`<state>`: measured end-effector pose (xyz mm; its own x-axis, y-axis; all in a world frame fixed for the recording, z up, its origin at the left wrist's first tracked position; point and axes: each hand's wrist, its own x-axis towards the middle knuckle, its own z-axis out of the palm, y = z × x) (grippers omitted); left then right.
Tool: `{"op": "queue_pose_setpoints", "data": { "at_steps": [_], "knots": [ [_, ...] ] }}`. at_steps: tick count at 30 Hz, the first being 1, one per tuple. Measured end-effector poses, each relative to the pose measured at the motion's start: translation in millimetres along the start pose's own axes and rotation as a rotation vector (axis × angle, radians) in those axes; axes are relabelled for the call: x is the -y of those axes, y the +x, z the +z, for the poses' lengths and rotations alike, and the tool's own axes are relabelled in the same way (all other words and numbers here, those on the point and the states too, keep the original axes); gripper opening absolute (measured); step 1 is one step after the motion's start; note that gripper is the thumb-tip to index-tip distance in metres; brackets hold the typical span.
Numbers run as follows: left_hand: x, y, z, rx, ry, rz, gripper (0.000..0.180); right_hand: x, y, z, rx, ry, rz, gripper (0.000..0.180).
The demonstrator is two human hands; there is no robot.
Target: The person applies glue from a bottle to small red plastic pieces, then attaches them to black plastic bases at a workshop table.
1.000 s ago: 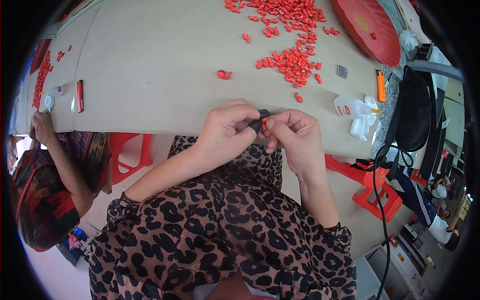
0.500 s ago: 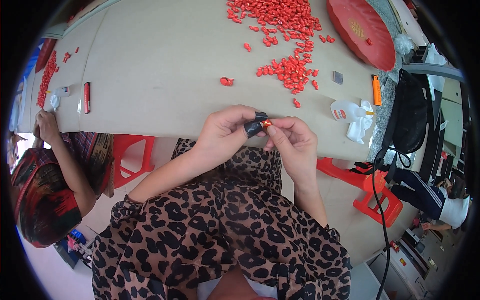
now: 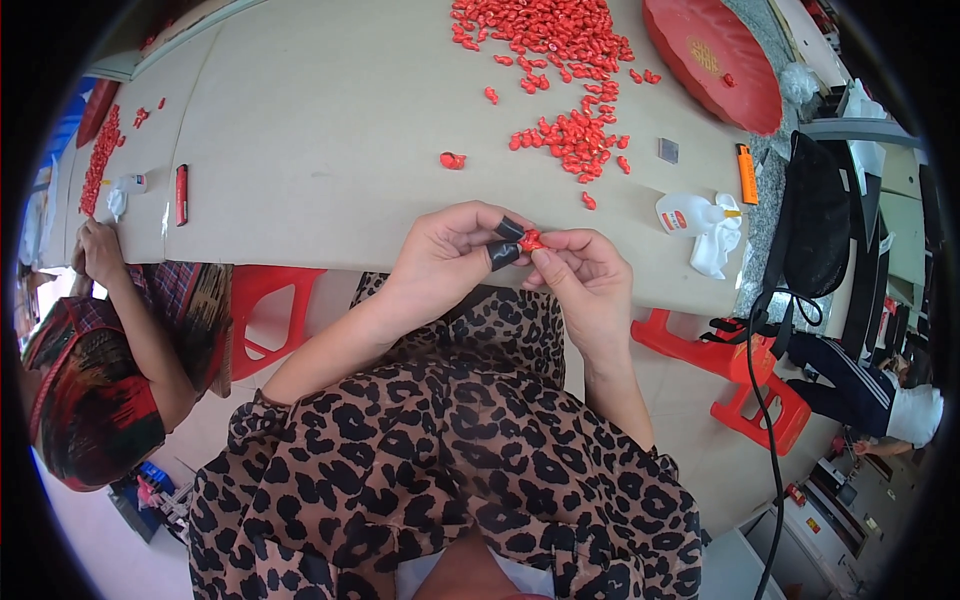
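Just past the table's near edge, a small glossy red figurine-like piece [image 3: 530,241] is pinched between my two hands. My left hand [image 3: 445,250] is closed on its left side, with black tape or covers round the thumb tip and forefinger tip. From the other side my right hand [image 3: 590,280] grips it between thumb and forefinger, the other fingers curled behind. Fingertips partly hide the piece. Beyond my hands a single red piece [image 3: 453,160] lies alone on the table [image 3: 320,150]. A large heap of similar red pieces [image 3: 550,30] and a smaller cluster [image 3: 575,142] lie farther off.
At right are a white glue bottle [image 3: 685,214] on crumpled tissue [image 3: 712,250], an orange cutter knife [image 3: 747,175], a small grey square [image 3: 668,150] and a red scalloped tray [image 3: 735,85]. A co-worker [image 3: 110,380] sits at left near a red cutter [image 3: 181,195].
The red piece has turned in my fingers and shows more of its surface. My left forefinger and thumb have parted slightly. The view has shifted a little.
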<state>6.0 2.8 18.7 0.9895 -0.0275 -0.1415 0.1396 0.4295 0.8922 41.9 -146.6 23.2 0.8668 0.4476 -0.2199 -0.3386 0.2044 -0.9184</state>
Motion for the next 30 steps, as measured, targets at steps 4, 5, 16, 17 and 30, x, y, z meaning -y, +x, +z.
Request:
{"op": "queue_pose_setpoints", "data": {
  "at_steps": [4, 5, 16, 17, 30],
  "knots": [
    [3.3, 0.1, -0.1, -0.02, 0.028, 0.024, 0.016, -0.2, 0.7, -3.0, 0.018, 0.004, 0.014, 0.012],
    [3.3, 0.0, 0.1, -0.018, 0.028, 0.023, 0.016, 0.3, 0.6, -3.1, 0.016, 0.004, 0.013, 0.012],
    [4.2, -1.5, -0.1, -0.041, 0.076, 0.053, 0.016, -1.2, -0.2, -3.0, 0.008, 0.034, 0.006, 0.01],
    [4.7, -1.6, -0.1, -0.04, 0.077, 0.052, 0.016, -1.9, -0.3, -3.1, 0.007, 0.034, 0.006, 0.01],
    [6.3, -2.5, 0.6, -0.026, 0.153, 0.14, 0.018, -6.7, -1.7, 1.6, 0.004, 0.031, -0.075, 0.011]
  ]
}}
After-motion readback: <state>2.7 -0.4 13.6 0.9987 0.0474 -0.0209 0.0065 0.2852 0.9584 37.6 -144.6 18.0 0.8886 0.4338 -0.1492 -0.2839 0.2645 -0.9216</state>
